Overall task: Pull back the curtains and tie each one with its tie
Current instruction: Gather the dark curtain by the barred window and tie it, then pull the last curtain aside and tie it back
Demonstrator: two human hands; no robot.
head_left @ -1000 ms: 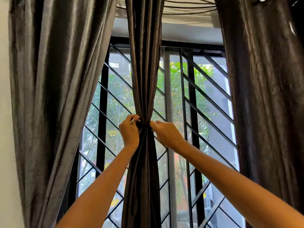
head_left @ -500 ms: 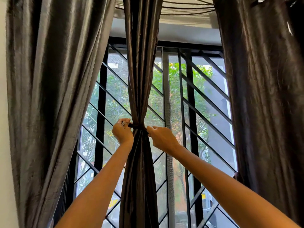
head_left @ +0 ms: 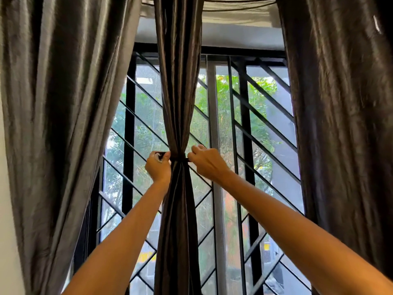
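We are seeing both hands drawing apart from where they were bunched together a second ago, and the thin dark tie (head_left: 179, 159) is now stretching taut across the gathered middle dark satin curtain (head_left: 178, 92). Our left hand (head_left: 158, 168) is gripping one end, our right hand (head_left: 207, 165) pinching the other, so we are judging the knot is cinching tight. The knot itself is too small to make out, and the outer grey curtains (head_left: 57, 124) are running off frame, untied as far as we can tell.
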